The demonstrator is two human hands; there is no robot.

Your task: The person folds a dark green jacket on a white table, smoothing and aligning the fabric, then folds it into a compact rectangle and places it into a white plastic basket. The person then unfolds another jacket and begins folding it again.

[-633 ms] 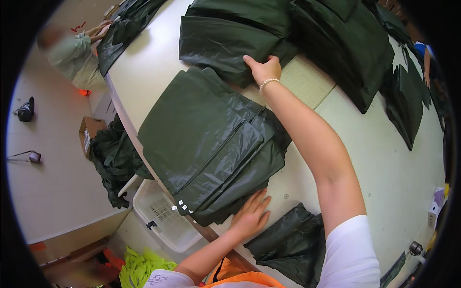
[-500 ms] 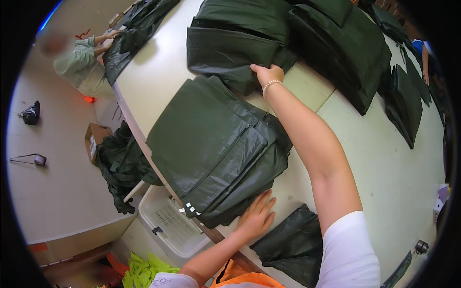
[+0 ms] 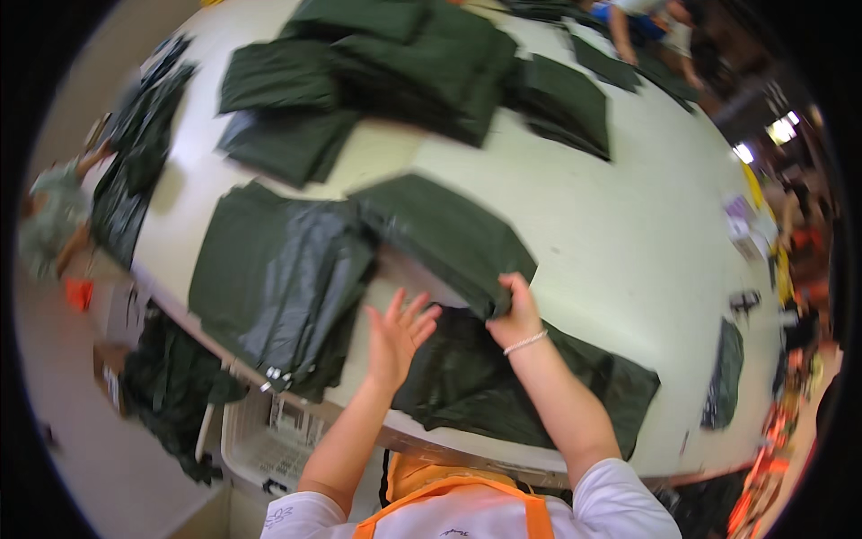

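Note:
My right hand (image 3: 516,310) is closed on the near corner of a folded dark green garment (image 3: 449,229) made of smooth, slightly shiny fabric. The garment slants up and leftward from that hand, its far end meeting a stack of similar folded garments (image 3: 260,260) with small white tags at the near edge. To the left of the grip, my left hand (image 3: 395,337) is open, fingers spread, and holds nothing. Another dark green garment (image 3: 575,386) lies flat on the table, partly under my right wrist.
More folded dark green bundles (image 3: 422,72) are piled on the white table (image 3: 628,242) at the back. A white plastic basket (image 3: 242,440) stands below the near left edge, beside a heap of dark green fabric (image 3: 162,377). Other people work at the far left and far right.
My right hand has come back from the far pile and now holds a folded garment's corner nearer me. My left hand has lifted off the stack's edge. The view has swung rightward.

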